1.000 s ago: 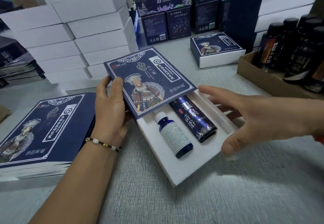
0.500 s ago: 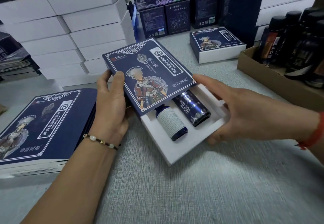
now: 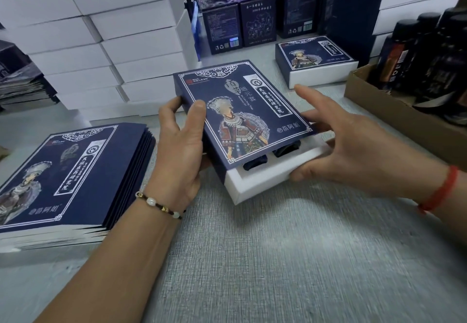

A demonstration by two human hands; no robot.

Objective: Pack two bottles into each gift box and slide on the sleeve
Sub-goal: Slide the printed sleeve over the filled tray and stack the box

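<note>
The blue sleeve [image 3: 240,117] is gripped along its left edge by the left hand [image 3: 182,150], while the white box [image 3: 273,171] is pinched at its near right corner by the right hand [image 3: 336,145], forefinger raised. A short strip of box with two bottle ends [image 3: 270,157] is left showing toward the person, so the last push probably runs along the box's long axis, away and leftward from the right hand.

A grey textured table [image 3: 278,259] carries a stack of flat navy sleeves [image 3: 63,178] at nine o'clock, stacked white boxes [image 3: 106,52] at eleven, a finished gift box [image 3: 316,62] and a cardboard tray [image 3: 394,112] at two.
</note>
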